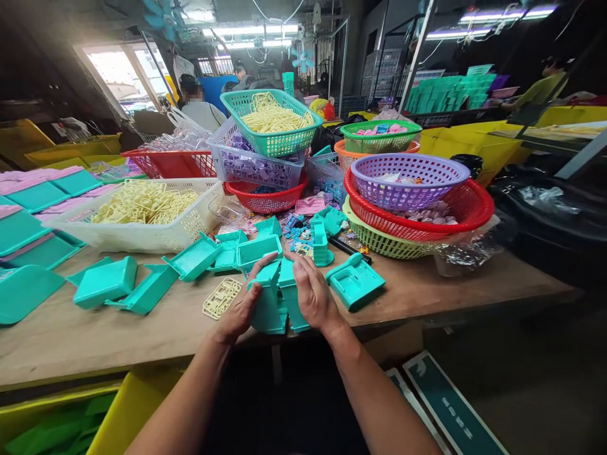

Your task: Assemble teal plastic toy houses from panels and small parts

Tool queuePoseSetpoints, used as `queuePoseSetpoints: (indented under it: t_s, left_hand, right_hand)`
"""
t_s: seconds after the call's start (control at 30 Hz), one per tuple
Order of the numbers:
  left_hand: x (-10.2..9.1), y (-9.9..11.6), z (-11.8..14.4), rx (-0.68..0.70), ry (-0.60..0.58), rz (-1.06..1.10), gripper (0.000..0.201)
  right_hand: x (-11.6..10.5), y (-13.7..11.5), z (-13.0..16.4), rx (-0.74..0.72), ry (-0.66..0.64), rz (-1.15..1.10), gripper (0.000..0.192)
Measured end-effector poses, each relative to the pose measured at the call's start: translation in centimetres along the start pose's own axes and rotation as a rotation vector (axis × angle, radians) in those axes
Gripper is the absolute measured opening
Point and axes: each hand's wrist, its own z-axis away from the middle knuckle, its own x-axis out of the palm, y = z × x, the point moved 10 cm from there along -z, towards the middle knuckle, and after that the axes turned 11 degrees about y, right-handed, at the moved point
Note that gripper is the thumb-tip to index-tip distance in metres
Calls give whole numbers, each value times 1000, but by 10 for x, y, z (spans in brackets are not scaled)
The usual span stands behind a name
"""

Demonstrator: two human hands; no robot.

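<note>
Your left hand and right hand clasped around the teal plastic housing, fingers wrapped over its top, one hand on each side, piece held at the near edge of the wooden table, cream sprue frame just beside your left hand.

Fluorescent tubes on the ceiling and a washed-out window at the upper left give bright, even light over the wooden table, so shadows under the baskets are soft. The right side and the floor below the table's near edge fall dim. Wide-angle distortion bends the frame's edges. The background is slightly soft, and one distant face is blurred.
</note>
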Motion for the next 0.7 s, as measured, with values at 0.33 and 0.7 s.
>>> queuePoseSetpoints:
  t_s: [0.33,0.7]
  left_hand:
    - [-1,-6,0,18,-10,-22,78]
    - [-1,-1,1,13,43,-30,72]
  right_hand:
    - [0,1,-4,72,78,30,50]
    - [3,-7,-1,17,109,123,50]
